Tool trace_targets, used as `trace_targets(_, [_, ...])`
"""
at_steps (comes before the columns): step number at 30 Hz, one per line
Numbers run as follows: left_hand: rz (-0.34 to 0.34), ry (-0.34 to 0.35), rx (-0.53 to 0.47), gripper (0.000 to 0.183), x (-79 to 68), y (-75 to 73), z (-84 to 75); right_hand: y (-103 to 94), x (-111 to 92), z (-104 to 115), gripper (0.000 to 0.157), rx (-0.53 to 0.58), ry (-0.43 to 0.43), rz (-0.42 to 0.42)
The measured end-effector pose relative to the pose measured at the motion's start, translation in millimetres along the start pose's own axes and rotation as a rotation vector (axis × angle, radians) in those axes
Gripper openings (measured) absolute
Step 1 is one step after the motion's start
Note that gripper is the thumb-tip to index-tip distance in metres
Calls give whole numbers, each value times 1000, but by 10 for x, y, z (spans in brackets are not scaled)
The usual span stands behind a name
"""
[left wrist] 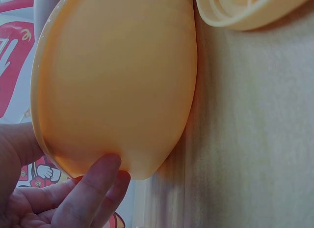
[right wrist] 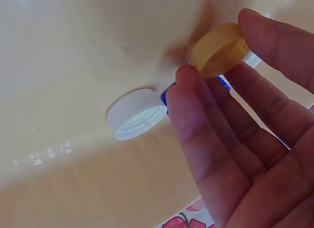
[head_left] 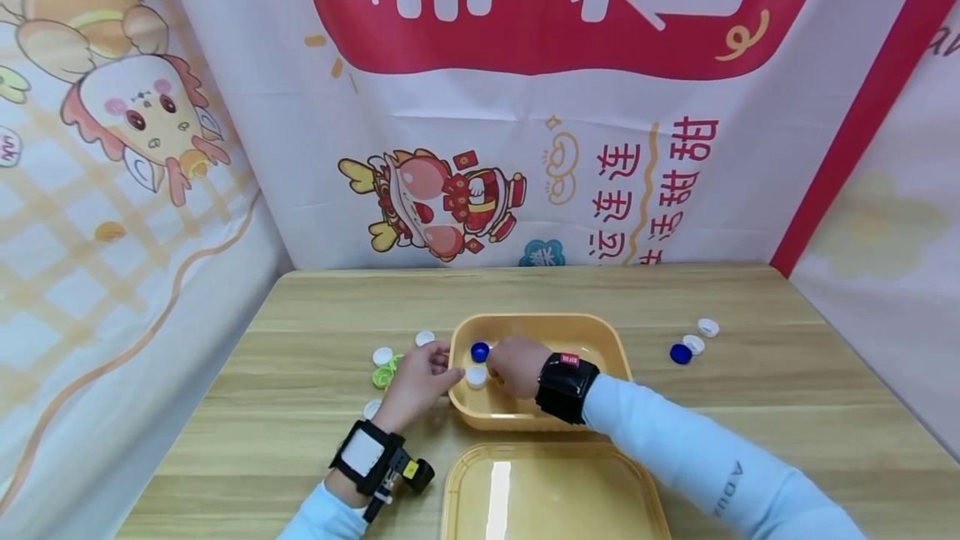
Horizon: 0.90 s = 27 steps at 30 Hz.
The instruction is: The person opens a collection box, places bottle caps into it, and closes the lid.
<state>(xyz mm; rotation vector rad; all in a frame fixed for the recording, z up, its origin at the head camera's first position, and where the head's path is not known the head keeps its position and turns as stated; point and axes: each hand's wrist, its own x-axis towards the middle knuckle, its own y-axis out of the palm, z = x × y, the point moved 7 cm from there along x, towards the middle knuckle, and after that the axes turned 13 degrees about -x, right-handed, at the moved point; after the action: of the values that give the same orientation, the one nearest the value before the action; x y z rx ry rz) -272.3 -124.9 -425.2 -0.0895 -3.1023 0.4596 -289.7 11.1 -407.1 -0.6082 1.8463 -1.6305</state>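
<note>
A yellow plastic box (head_left: 592, 336) stands on the table. My left hand (head_left: 416, 382) grips its left end, thumb at the rim and fingers against the outer wall (left wrist: 117, 90). Inside the box, my right hand (head_left: 519, 367) pinches a yellow bottle cap (right wrist: 218, 51) between thumb and fingers, above the box floor. A white bottle cap (head_left: 476, 377) lies in the box with its ribbed inside showing in the right wrist view. Close by is a blue bottle cap (head_left: 480, 352), partly hidden behind the fingers in the right wrist view.
Left of the box lie white caps (head_left: 382, 356) and green caps (head_left: 383, 377), partly covered by the left hand. Two white caps (head_left: 708, 327) and a blue cap (head_left: 681, 353) lie to the right. A yellow lid (head_left: 570, 490) lies in front of the box.
</note>
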Motion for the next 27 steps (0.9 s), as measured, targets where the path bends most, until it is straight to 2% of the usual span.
trace_targets(7, [0,1,1,41,-5,1,21,23,48,-7,10,24,49,27])
trace_targets(18, [5,10,11,41,5,-6,-5,36,102,-5,7,33,53,28])
trace_targets(27, [12,25,9,40,15,-16,-8,30,155,20,6,-17,41,10])
